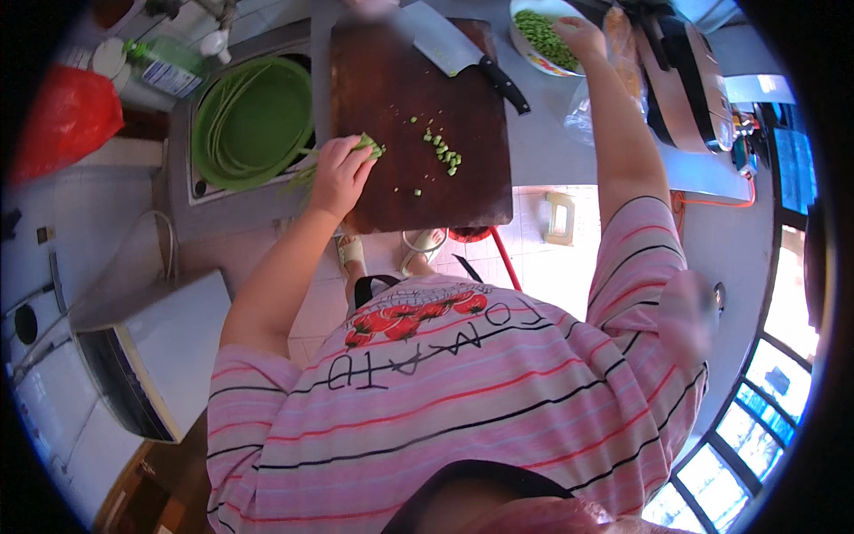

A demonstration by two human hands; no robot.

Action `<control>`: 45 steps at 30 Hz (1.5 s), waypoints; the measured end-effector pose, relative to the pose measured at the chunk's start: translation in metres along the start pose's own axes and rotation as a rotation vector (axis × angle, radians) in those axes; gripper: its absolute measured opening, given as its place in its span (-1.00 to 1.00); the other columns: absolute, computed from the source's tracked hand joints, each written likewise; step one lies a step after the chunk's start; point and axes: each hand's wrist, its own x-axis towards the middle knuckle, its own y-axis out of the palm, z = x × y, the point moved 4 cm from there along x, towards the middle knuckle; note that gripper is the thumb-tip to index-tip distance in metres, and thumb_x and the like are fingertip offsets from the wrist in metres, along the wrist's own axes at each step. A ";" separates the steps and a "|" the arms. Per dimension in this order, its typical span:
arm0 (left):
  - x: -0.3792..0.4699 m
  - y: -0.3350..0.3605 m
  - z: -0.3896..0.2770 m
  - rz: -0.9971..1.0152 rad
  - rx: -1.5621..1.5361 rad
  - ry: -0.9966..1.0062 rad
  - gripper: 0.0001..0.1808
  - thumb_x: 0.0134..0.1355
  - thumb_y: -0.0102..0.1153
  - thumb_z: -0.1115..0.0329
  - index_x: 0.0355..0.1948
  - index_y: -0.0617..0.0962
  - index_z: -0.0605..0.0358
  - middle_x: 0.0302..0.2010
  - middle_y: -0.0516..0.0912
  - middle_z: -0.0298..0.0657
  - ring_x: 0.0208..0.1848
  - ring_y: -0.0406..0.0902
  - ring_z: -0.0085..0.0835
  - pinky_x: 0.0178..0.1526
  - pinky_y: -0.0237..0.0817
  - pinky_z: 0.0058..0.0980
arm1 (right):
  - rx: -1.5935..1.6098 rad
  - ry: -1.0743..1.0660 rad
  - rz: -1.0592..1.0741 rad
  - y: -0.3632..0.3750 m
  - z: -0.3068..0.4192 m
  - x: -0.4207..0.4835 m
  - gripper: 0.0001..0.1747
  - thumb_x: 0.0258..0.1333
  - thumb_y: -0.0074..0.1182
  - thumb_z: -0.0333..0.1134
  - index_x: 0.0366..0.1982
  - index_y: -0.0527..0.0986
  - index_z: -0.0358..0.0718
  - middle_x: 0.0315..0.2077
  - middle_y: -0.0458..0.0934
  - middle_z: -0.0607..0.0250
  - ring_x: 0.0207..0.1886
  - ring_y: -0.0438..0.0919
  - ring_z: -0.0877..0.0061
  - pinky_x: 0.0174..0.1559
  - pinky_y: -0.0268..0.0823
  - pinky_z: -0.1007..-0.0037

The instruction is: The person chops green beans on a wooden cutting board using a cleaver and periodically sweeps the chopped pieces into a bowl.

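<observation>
My left hand grips a bunch of long green beans at the left edge of a dark wooden cutting board. Their uncut lengths trail off to the left behind the hand. Several chopped bean pieces lie scattered mid-board. A cleaver with a black handle rests across the board's far right part, its handle jutting past the edge. My right hand is at a white bowl of chopped green beans, fingers bent over its right side; whether they hold anything is hidden.
A green plastic basin with a few long beans sits over the sink. Behind it stands a green bottle. At far left is a red plastic bag. A rice cooker and clear plastic bag flank my right forearm.
</observation>
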 end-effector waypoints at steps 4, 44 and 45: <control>-0.009 -0.004 0.004 0.000 0.024 -0.026 -0.73 0.02 0.36 0.44 -0.23 0.58 0.12 -0.09 0.56 -0.17 -0.06 0.50 -0.10 0.03 0.32 -0.15 | 0.234 -0.186 -0.041 0.017 0.095 -0.048 -0.67 0.12 0.23 -0.04 -0.24 0.67 -0.13 -0.34 0.71 0.23 -0.24 0.69 0.40 -0.13 0.48 0.38; -0.009 0.000 0.008 -0.051 -0.025 0.020 -0.78 0.01 0.35 0.39 -0.30 0.58 0.07 -0.15 0.55 -0.22 -0.08 0.49 -0.12 0.01 0.31 -0.15 | -0.008 -0.737 0.145 0.024 0.238 -0.297 -0.68 0.15 0.15 -0.09 -0.09 0.50 -0.01 -0.19 0.44 0.29 -0.20 0.56 0.37 -0.27 0.47 0.32; -0.009 0.000 0.008 -0.047 -0.024 0.020 -0.78 0.01 0.34 0.39 -0.30 0.58 0.07 -0.15 0.55 -0.22 -0.08 0.49 -0.12 0.01 0.31 -0.15 | -0.035 -0.754 0.158 0.028 0.240 -0.296 -0.72 0.17 0.13 -0.10 -0.12 0.49 -0.01 -0.22 0.44 0.29 -0.24 0.57 0.37 -0.31 0.48 0.33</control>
